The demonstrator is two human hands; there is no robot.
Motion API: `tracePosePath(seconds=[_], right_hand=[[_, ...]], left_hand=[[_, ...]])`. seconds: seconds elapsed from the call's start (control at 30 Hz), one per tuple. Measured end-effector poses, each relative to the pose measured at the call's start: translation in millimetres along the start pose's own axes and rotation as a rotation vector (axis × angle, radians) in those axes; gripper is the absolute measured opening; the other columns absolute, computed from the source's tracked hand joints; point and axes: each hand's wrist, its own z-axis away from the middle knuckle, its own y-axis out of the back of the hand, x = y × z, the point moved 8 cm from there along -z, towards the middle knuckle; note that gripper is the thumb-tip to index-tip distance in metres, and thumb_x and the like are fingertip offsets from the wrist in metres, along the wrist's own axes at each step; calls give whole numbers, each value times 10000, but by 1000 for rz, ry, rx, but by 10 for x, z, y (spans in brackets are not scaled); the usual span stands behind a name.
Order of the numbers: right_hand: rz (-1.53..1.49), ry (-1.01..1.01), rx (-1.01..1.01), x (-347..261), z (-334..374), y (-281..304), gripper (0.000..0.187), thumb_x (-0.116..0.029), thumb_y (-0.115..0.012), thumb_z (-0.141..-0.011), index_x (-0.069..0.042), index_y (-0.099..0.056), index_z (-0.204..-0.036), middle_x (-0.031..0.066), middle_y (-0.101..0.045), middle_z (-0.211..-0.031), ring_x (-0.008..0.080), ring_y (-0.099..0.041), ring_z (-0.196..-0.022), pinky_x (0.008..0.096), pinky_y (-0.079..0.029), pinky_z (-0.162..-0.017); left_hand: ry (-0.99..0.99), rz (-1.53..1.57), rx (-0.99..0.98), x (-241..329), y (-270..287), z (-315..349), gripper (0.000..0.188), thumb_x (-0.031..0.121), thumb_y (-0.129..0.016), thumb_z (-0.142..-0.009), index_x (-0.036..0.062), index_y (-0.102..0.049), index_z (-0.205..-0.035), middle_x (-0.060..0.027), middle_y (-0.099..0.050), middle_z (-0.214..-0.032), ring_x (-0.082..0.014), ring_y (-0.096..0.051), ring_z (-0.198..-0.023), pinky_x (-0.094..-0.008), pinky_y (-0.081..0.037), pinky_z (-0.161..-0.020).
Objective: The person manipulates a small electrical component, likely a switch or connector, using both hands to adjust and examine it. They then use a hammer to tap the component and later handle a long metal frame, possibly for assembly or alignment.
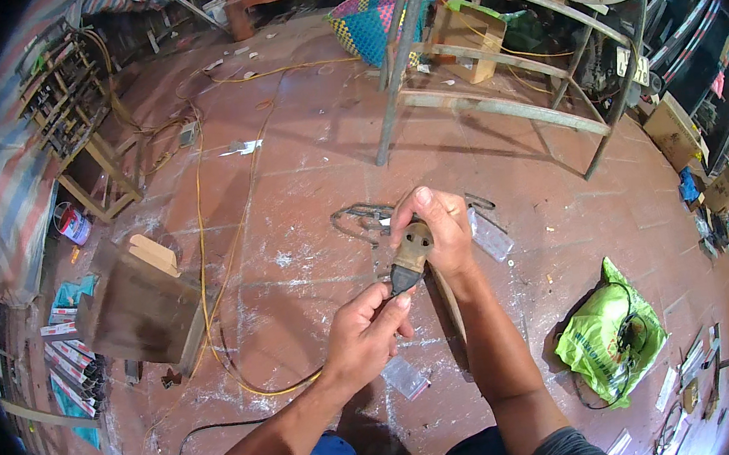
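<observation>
Brown is the socket block (pixel 416 242), which in the head view is held between the two hands, above the middle of the tiled floor (pixel 291 191). Two dark holes show on its face. A black tapered end piece (pixel 404 278) continues it on the near side; whether this is a separate plug, I cannot tell surely. Together they make one long axis, which slants from far right to near left, toward the person.

The right hand (pixel 446 233) is closed around the far end and the right side of the block. The left hand (pixel 364 328) makes a narrow pinch, with thumb and finger, at the tip of the black piece. So the block is nearer to the right hand, and the two hands stand at opposite ends of one line.

Below, a clear packet (pixel 405 378) lies toward the floor's near edge, and a clear case (pixel 493 237) just beside the right hand. One green bag (pixel 603 336) lies toward the floor's right edge.
</observation>
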Motion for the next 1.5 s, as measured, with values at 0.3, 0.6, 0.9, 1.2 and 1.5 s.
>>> tracePosePath(seconds=[0.3, 0.6, 0.9, 1.2, 1.5], right_hand=[[-14, -29, 29, 77, -12, 46, 629, -463, -487, -1098, 19, -660, -733, 142, -663, -672, 211, -622, -612, 340, -488, -600], [77, -264, 181, 566, -66, 220, 633, -525, -535, -1076, -17, -665, -722, 101, -648, -652, 180, -610, -604, 322, -473, -585], [-302, -432, 244, 809, -6, 119, 511, -489, -579, -1068, -64, -624, -789, 89, -606, -656, 201, -582, -542, 330, -486, -530], [-686, -606, 248, 1091, 94, -47, 444, -508, -638, -1032, -136, -623, -792, 63, -604, -643, 221, -556, -482, 358, -469, -462], [-836, -735, 162, 1143, 161, -212, 419, -525, -678, -1005, -185, -644, -762, 35, -615, -633, 234, -572, -515, 371, -432, -472]], left_hand=[[17, 51, 29, -50, 1, -35, 266, 270, -616, -1100, 55, -706, -1229, 16, -632, -721, -24, -510, -568, -210, -420, -516], [104, 134, 83, -34, 51, -75, 311, 284, -584, -1119, 21, -744, -1162, 57, -480, -633, -31, -430, -558, -228, -344, -512], [122, 171, 75, -43, 47, -67, 281, 251, -582, -1120, 25, -725, -1206, 71, -474, -665, -27, -424, -561, -226, -357, -514], [-9, 70, 52, -40, 9, -118, 252, 222, -579, -1119, 40, -712, -1231, 72, -495, -722, -20, -463, -578, -231, -394, -514], [-37, 43, 61, -21, 12, -122, 242, 212, -568, -1122, 50, -717, -1223, 65, -497, -724, -26, -478, -589, -232, -405, -522]])
